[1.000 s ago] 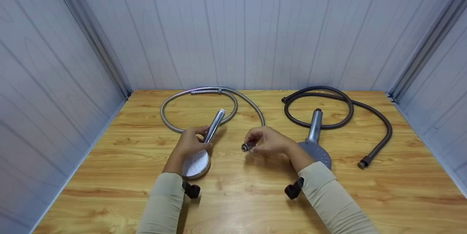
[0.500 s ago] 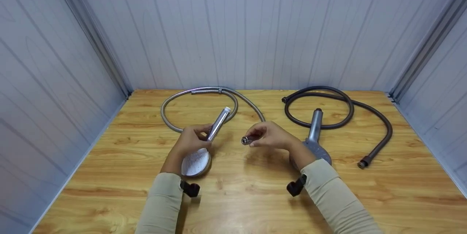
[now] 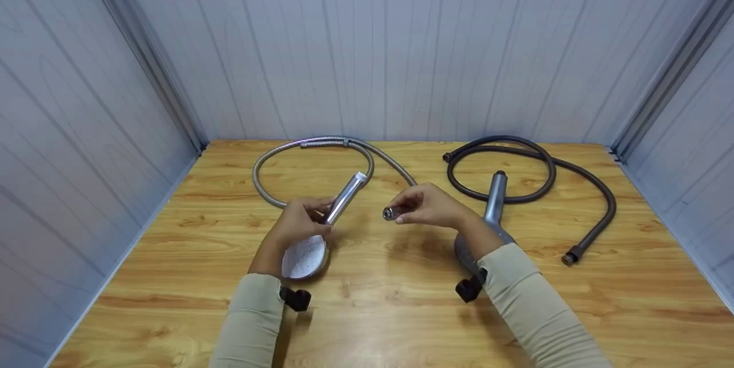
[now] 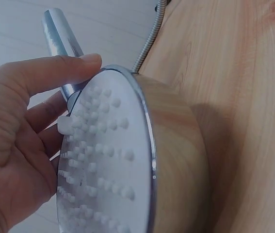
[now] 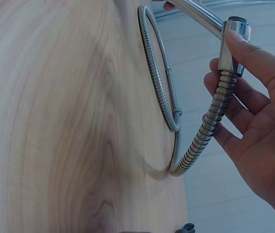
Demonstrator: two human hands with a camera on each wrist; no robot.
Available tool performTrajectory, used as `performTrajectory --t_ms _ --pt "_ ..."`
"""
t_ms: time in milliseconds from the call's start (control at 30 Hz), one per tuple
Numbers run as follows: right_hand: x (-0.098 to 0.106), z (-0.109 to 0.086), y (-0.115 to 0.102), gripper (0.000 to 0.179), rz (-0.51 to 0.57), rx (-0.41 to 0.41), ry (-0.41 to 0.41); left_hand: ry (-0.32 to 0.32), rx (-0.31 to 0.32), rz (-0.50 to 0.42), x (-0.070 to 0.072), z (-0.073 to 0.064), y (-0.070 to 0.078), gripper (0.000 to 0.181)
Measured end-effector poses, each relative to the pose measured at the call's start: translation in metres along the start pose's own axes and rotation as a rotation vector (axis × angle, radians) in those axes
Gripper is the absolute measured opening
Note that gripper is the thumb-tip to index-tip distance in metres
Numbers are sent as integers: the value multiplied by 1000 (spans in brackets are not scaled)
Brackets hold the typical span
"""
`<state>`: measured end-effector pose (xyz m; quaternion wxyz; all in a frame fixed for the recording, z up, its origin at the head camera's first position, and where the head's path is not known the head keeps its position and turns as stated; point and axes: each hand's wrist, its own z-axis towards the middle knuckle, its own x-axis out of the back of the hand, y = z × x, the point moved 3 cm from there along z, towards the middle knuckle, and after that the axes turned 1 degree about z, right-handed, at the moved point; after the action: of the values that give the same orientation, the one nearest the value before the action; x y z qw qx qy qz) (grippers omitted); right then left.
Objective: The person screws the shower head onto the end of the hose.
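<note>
My left hand grips the handle of a chrome shower head, its handle end pointing up and to the right. In the left wrist view the white, nubbed spray face of the shower head is turned toward the camera, with the thumb at the top of its neck. Between thumb and fingers, my right hand pinches the chrome end nut of a silver shower hose. The right wrist view shows the nut with the ribbed hose curving down from it. A gap separates the nut from the shower-head handle in the head view.
A grey shower head lies right of centre, partly behind the right forearm. A dark hose lies looped at the back right of the wooden table. Panelled walls enclose the table at the back and both sides.
My right hand has lifted the hose end slightly up and away from me. The shower head's handle end has swung a little to the right in my left hand.
</note>
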<state>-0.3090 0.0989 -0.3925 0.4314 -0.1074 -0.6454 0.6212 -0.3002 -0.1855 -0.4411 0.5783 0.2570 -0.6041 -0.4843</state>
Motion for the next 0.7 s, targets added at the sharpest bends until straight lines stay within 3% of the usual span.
performTrajectory --t_ms 267,500,700 --pt "6 -3 -7 24 -9 -5 47 -16 -15 37 -1 -2 6 58" --pt "15 3 12 25 54 27 82 -20 -14 56 0 -1 10 57" --pt "20 2 11 27 122 35 101 -38 -15 60 0 -1 14 50"
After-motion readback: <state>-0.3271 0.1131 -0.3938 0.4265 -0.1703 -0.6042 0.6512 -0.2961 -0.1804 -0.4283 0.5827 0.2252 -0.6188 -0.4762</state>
